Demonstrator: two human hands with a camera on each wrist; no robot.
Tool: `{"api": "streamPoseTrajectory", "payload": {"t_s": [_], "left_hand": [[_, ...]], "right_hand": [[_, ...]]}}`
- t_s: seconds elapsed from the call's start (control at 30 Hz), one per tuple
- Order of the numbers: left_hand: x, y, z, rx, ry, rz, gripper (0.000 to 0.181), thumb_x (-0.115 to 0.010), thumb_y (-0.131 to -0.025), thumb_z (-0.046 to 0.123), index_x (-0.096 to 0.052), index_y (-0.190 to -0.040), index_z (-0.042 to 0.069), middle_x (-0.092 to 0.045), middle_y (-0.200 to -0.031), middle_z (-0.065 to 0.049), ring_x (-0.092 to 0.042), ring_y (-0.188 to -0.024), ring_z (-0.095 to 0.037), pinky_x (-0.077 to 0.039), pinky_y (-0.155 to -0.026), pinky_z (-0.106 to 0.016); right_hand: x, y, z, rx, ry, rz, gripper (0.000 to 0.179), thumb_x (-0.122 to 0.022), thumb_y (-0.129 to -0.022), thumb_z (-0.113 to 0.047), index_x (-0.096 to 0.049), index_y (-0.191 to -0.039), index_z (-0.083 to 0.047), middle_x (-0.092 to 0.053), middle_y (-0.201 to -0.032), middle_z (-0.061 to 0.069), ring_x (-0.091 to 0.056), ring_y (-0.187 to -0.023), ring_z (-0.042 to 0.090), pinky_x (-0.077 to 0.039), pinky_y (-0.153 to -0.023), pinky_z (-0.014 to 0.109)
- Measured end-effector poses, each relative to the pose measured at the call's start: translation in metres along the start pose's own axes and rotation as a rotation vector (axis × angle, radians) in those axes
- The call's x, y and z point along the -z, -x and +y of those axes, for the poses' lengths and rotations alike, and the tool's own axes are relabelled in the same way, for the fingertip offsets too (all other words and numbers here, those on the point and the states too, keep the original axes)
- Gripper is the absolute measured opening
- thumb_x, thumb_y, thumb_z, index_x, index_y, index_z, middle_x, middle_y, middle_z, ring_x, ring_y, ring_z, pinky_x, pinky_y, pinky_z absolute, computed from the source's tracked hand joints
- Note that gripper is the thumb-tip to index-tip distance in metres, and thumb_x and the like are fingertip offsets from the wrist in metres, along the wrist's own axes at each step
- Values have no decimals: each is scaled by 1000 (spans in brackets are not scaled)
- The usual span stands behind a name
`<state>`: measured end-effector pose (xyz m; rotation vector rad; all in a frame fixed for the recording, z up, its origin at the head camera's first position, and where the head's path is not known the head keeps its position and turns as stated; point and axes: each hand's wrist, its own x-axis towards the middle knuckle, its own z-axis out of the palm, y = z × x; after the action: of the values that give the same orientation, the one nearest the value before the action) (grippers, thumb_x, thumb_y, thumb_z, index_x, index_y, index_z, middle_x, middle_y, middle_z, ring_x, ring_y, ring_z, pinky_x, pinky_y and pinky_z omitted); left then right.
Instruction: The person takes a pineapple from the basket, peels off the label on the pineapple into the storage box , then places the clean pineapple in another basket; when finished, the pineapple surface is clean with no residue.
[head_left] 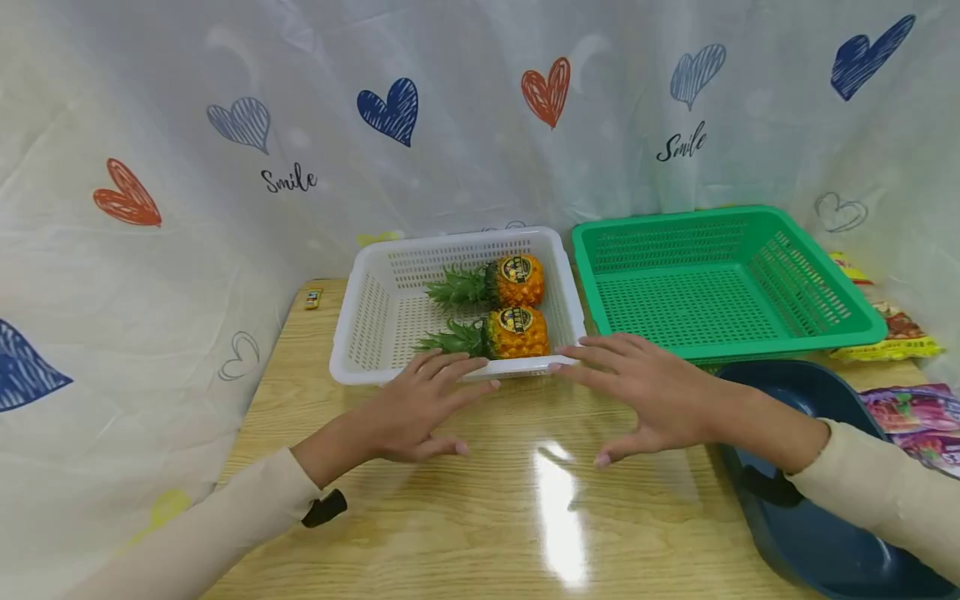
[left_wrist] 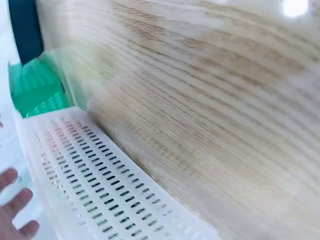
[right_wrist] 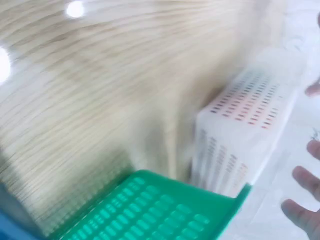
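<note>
Two pineapples, one farther back [head_left: 519, 281] and one in front [head_left: 517, 333], lie on their sides in a white slotted basket [head_left: 457, 243], leafy crowns to the left and a round label on each. My left hand [head_left: 420, 408] is spread over the basket's front rim, left of centre, fingers extended and nothing in its grasp. Over the front right corner of the same basket reaches my right hand [head_left: 645, 392], fingers apart, thumb stretched toward me, also holding nothing. In the left wrist view the slotted side of the white basket [left_wrist: 100, 175] shows beside the left fingertips [left_wrist: 20, 200].
To the right of the white basket stands a green basket [head_left: 675, 304] with nothing in it. A dark blue tub [head_left: 825, 517] sits under the right forearm. Colourful packets [head_left: 911, 412] lie at the far right, and a small yellow packet [head_left: 312, 298] at the table's [head_left: 420, 533] back left.
</note>
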<state>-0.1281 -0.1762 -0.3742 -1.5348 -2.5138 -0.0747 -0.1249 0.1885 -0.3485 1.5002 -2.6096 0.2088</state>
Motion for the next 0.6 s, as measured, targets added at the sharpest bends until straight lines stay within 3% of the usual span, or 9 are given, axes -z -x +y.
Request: {"api": "streamPoseTrajectory", "payload": {"t_s": [0.27, 0.37, 0.47, 0.6], "left_hand": [[9, 18, -19, 360, 197, 170, 74, -25, -103, 64, -45, -149, 10, -47, -147, -15, -49, -132, -35, -38, -103, -62], [13, 27, -31, 481, 251, 217, 65, -40, -104, 56, -46, -147, 7, -47, -146, -17, -48, -132, -38, -38, -102, -64], [14, 36, -42, 592, 291, 247, 57, -57, -102, 42, -49, -144, 5, -45, -146, -20, -44, -134, -41, -36, -105, -63], [13, 47, -55, 718, 295, 226, 55, -65, -98, 37, -53, -141, 6, -39, -150, -24, -34, -139, -49, -28, -108, -68]], "right_hand": [[15, -11, 7, -86, -158, 47, 93, -73, -81, -66, -41, -154, -19, -44, -156, 5, -45, -138, 31, -43, -104, 58], [19, -14, 13, -135, -246, 26, 88, -75, -83, -59, -41, -154, -19, -44, -156, 4, -44, -140, 32, -42, -105, 60], [22, -18, 19, -178, -337, 9, 83, -76, -86, -52, -42, -153, -18, -45, -155, 4, -42, -141, 32, -41, -105, 60], [27, -26, 28, -211, -394, 9, 76, -76, -88, -46, -45, -151, -16, -47, -153, 6, -42, -142, 34, -36, -109, 62]]}}
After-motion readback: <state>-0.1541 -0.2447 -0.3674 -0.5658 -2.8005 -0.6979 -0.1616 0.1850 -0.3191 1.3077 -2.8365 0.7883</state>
